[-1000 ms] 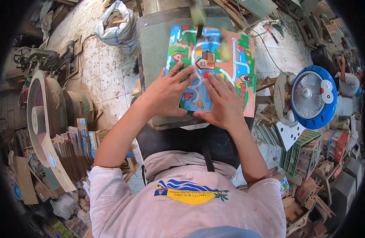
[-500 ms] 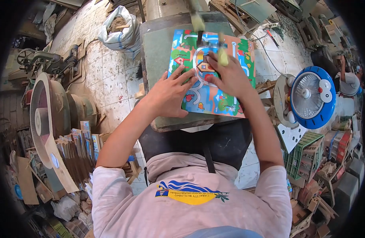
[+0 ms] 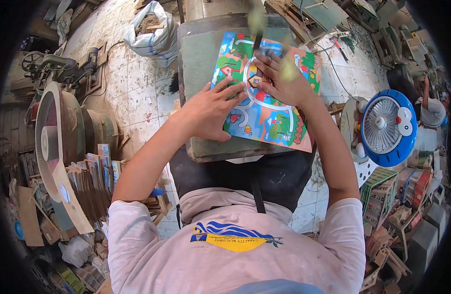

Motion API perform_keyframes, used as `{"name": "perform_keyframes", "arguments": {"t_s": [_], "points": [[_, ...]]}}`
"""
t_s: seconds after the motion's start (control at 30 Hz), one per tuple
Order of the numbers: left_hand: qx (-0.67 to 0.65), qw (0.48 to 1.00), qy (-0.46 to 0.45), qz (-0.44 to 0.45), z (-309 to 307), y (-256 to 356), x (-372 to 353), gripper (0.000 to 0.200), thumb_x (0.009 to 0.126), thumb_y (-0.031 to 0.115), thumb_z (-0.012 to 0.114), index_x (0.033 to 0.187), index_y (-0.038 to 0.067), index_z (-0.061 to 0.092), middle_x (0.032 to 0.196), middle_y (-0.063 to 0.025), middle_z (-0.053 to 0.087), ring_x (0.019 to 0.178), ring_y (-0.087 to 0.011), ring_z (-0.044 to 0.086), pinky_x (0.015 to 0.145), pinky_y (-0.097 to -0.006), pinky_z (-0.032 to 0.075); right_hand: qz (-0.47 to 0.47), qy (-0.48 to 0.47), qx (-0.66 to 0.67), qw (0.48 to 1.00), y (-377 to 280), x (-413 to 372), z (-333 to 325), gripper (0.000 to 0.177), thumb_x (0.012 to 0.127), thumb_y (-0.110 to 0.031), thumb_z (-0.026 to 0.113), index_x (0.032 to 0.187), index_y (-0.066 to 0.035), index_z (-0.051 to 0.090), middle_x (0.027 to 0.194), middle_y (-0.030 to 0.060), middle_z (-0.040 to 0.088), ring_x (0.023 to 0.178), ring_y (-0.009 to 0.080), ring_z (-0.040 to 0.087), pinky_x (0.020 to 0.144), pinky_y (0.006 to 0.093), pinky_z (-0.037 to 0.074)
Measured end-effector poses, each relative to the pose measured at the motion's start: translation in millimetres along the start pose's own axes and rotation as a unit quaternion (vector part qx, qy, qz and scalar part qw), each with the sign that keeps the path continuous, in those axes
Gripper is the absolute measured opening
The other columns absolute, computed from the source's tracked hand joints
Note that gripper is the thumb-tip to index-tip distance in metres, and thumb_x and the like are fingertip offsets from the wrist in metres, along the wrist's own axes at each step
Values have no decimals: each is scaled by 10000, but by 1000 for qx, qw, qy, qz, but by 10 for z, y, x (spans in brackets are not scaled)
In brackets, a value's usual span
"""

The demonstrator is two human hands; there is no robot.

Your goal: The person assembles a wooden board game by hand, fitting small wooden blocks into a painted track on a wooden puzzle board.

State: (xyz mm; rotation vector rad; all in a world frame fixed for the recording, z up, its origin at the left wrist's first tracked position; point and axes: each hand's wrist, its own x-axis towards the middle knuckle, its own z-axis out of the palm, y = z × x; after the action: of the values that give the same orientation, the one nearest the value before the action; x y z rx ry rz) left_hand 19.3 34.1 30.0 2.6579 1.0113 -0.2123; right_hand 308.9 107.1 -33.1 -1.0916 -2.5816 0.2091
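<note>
A brightly printed board (image 3: 247,120), with pictures of houses, trees and fruit and white curved tracks, lies flat on a worn green machine table (image 3: 201,63). My left hand (image 3: 213,110) rests on the board's left side, palm down with its fingers spread. On its upper right part lies my right hand (image 3: 284,83), fingers bent and thumb apart, beside the house picture. A dark upright machine part (image 3: 258,41) comes down at the board's upper middle, near my right fingertips. Blurred yellow-green parts (image 3: 288,68) hang in front of the right hand.
A white sack (image 3: 149,46) of scraps stands on the tiled floor beyond the table. To the left are a large round machine wheel (image 3: 51,142) and a row of stacked boards (image 3: 90,181). A blue fan (image 3: 389,127) and a green crate (image 3: 377,198) stand right; another person (image 3: 431,108) sits farther off.
The board has turned slightly clockwise and shifted a little right on the table. Both hands have moved with it, and my right fingers are more bent.
</note>
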Motion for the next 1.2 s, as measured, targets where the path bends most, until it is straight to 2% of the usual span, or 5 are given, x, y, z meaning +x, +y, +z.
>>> {"name": "perform_keyframes", "arguments": {"t_s": [0.37,0.63,0.9,1.0,1.2], "points": [[11,999,36,-4,147,106,-99,1108,707,452,912,1644,86,447,1740,-165,347,1629,-426,279,1276,-611,361,-4,-5,11,1000,49,-5,25,701,998,-514,680,1550,-89,597,1666,83,521,1453,373,511,1271,488,350],[-106,924,297,-217,651,556,-320,1038,553,418,1043,1433,25,657,1592,-352,476,1425,-527,535,1205,-593,438,12,-16,-10,1000,-16,-21,-52,767,949,-539,731,1559,-96,590,1672,70,517,1475,373,502,1261,479,357],[-117,930,289,-193,662,428,-293,1053,521,472,1027,1394,-8,687,1582,-374,477,1450,-511,530,1215,-603,435,63,-80,-16,995,-93,33,-166,759,938,-467,749,1586,-113,571,1661,72,529,1484,384,493,1236,485,385],[-116,934,282,-188,655,401,-285,1055,523,476,1024,1397,-10,687,1581,-368,484,1467,-505,517,1221,-604,429,56,-69,-6,996,-7,-8,-33,811,961,-657,648,1588,-155,531,1664,77,502,1519,305,471,1311,580,280],[-122,935,279,-185,610,351,-271,1055,534,483,1020,1405,-5,681,1583,-363,484,1467,-505,516,1225,-607,423,25,26,5,999,-35,0,-14,786,909,-475,769,1582,-118,574,1614,82,568,1479,381,485,1228,491,405]]}}
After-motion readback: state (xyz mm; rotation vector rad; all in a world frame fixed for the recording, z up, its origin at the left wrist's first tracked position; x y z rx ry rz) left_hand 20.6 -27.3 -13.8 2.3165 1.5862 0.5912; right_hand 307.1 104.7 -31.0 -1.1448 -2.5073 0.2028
